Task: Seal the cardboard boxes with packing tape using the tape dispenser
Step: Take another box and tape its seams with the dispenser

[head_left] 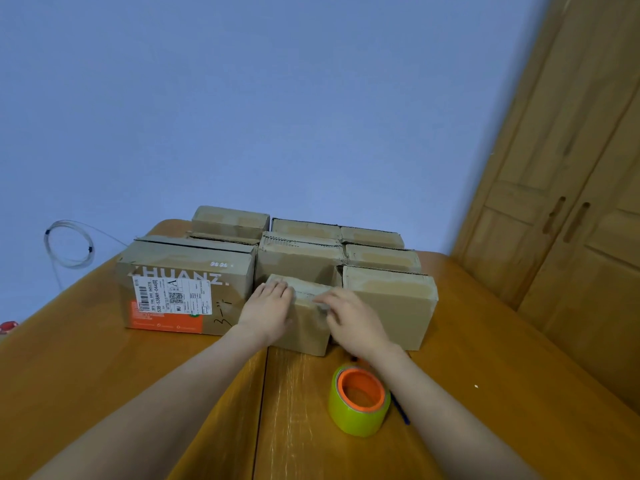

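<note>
**Hands on the small box at the desk's middle**

Box (304, 317) in front, smallest of the lot, stands on the desk (138, 368) just ahead of the other boxes. Left hand (268, 308) lies flat against its left end, fingers (280, 287) straight and close together, reaching up over the top edge. Right hand (349, 318) rests on the box's top right corner, fingers loosely bent and pressing down on the top face; whether they pinch any tape there I cannot tell.

Tape roll (360, 400), yellow-green with an orange core, sits on the desk near the right forearm, apart from the box. A blue pen (401, 412) lies just beside the roll, partly hidden under the arm.

Behind the small box, more boxes stand in rows, touching one another. The big one (187, 289) at left carries a white shipping label and an orange band. A coil of clear cable (67, 245) hangs on the blue wall at left. Wooden doors (571, 209) stand at right.
</note>
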Demonstrator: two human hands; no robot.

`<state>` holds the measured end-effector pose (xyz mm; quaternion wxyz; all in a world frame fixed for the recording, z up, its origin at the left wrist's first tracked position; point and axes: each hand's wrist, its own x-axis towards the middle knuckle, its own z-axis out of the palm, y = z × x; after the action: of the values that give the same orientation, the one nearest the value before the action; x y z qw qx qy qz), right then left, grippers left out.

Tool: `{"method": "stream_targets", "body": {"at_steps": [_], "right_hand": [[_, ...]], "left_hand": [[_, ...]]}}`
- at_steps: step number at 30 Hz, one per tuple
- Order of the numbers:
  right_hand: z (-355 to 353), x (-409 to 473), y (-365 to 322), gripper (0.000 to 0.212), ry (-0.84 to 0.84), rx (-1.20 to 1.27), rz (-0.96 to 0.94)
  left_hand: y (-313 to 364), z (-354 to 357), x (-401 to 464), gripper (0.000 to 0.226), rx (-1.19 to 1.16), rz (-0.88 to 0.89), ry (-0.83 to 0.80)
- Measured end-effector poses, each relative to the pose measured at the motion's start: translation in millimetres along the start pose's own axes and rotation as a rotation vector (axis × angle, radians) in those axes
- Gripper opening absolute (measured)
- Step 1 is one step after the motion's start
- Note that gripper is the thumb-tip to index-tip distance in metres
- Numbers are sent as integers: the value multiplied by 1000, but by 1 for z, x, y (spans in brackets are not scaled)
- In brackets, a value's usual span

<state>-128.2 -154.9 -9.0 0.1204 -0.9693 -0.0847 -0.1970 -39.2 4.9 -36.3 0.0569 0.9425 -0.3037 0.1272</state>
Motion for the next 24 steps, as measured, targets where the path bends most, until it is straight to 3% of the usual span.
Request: {"method": "stream_targets", "body": {"at_steps": [3,7,13,15,20,22,24], "right_hand": [[24,11,-8,45,-52,-169,-59],[38,20,-5,49,-49,-200,-16],[28,26,-5,59,-198,-292,-24],[12,24,-4,55,-125,-241,-29],[-41,11,35,40,247,-146,28],[-60,5,63,42,290,-177,115],[-70,0,92,49,224,-219,202]], "left_hand": [[0,5,0,64,43,-28,0],[0,11,1,70,90,-59,9],[0,14,9,77,152,-47,16],[2,13,10,78,164,-47,0],[20,-5,16,74,23,2,67],[33,-17,25,72,-74,27,111],[48,-29,37,73,-141,69,110]]}}
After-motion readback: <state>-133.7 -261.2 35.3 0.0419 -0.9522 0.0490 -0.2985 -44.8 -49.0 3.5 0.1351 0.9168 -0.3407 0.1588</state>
